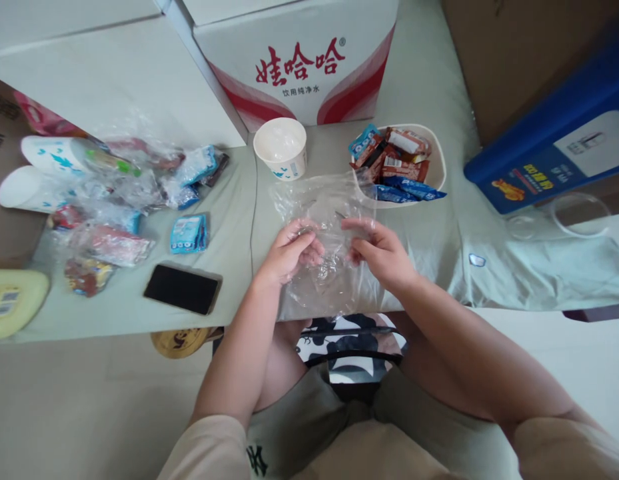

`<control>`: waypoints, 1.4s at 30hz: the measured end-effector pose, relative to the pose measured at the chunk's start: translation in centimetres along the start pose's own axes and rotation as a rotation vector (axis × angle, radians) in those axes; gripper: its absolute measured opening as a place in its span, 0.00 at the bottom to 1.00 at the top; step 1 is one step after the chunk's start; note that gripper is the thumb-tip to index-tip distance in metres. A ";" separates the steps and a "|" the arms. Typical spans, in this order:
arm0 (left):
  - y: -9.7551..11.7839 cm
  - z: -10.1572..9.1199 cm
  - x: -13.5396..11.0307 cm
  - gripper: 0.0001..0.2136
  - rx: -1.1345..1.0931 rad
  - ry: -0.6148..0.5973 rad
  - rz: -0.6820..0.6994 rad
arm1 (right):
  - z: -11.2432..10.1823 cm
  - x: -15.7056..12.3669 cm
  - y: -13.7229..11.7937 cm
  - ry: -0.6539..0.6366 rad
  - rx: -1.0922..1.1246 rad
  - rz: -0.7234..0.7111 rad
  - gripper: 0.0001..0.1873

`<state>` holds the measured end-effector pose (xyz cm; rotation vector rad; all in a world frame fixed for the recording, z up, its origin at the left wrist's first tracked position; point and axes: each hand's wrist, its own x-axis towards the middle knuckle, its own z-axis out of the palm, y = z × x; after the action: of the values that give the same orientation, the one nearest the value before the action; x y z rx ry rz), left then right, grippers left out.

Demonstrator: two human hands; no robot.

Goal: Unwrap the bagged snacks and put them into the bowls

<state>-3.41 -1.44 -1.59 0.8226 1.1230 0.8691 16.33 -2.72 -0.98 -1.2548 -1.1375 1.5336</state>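
A clear, crumpled plastic bag spreads between my hands over the front of the cloth-covered table. My left hand grips the bag's left side, thumb pressed toward the curled fingers. On the other side my right hand has its fingers bent and closed on the plastic. A thin dark tip shows by its index finger, too small to name. Behind the bag stands a white paper cup with crumpled clear plastic inside. To its right a white tub holds several brown and blue snack packets.
Several bagged snacks, a stack of blue packets and a phone lie left. Paper cups lie behind them. A white carton stands at the back. Right are a blue box and a clear round lid.
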 end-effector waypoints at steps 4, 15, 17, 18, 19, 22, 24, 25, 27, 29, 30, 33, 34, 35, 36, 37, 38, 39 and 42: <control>0.1 0.0 0.2 0.14 -0.067 0.007 0.025 | -0.3 0.0 -0.1 0.034 -0.009 -0.059 0.17; 0.1 -0.5 -0.1 0.06 -0.101 0.064 0.018 | -1.0 -0.1 -0.3 -0.048 -0.040 -0.201 0.05; 0.3 -0.5 -0.1 0.05 -0.083 0.069 0.010 | -0.9 -0.1 -0.4 -0.059 -0.026 -0.191 0.05; 0.3 -0.5 -0.1 0.05 -0.080 0.060 0.013 | -0.9 -0.2 -0.5 -0.059 -0.011 -0.185 0.05; 0.4 -0.5 -0.1 0.05 -0.083 0.048 0.017 | -0.8 -0.2 -0.5 -0.058 0.004 -0.177 0.05; 0.4 -0.5 0.1 0.06 -0.122 0.004 0.030 | -0.6 -0.3 -0.7 -0.064 0.038 -0.115 0.05; 0.4 -0.5 0.1 0.07 -0.158 -0.022 0.042 | -0.5 -0.3 -0.8 -0.080 0.041 -0.072 0.06; 0.5 -0.5 0.1 0.08 -0.170 -0.027 0.039 | -0.5 -0.3 -0.9 -0.088 0.033 -0.066 0.07; 0.6 -0.5 0.1 0.15 -0.171 -0.025 0.007 | -0.5 -0.3 -0.9 -0.104 0.005 -0.076 0.09; 0.8 -0.5 0.1 0.23 -0.153 -0.013 -0.041 | -0.6 -0.3 -0.8 -0.125 -0.017 -0.086 0.11; 0.9 -0.5 0.2 0.27 -0.146 -0.006 -0.061 | -0.6 -0.3 -0.8 -0.140 -0.022 -0.088 0.14; 0.8 -0.6 0.3 0.33 -0.136 0.016 -0.078 | -0.8 -0.3 -0.6 -0.167 -0.032 -0.078 0.19; 0.7 -0.6 0.4 0.34 -0.133 0.019 -0.076 | -0.8 -0.3 -0.6 -0.168 -0.041 -0.068 0.21; 0.6 -0.7 0.4 0.35 -0.130 0.019 -0.072 | -0.7 -0.3 -0.6 -0.166 -0.057 -0.060 0.21; 0.6 -0.8 0.4 0.35 -0.127 0.014 -0.068 | -0.7 -0.2 -0.6 -0.163 -0.082 -0.063 0.22; 0.5 -0.8 0.4 0.35 -0.123 0.010 -0.061 | -0.6 -0.2 -0.7 -0.158 -0.114 -0.080 0.21; 0.5 -0.8 0.4 0.34 -0.119 0.008 -0.054 | -0.6 -0.2 -0.8 -0.146 -0.151 -0.100 0.20; 0.6 -0.8 0.3 0.33 -0.115 0.009 -0.050 | -0.5 -0.2 -0.8 -0.128 -0.183 -0.115 0.18; 0.9 -0.6 0.3 0.33 -0.099 0.031 -0.063 | -0.3 -0.3 -0.8 -0.092 -0.189 -0.052 0.11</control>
<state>-4.05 -0.73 -1.06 0.6911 1.1182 0.8800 16.75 -2.74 -0.15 -1.2783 -1.3913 1.4847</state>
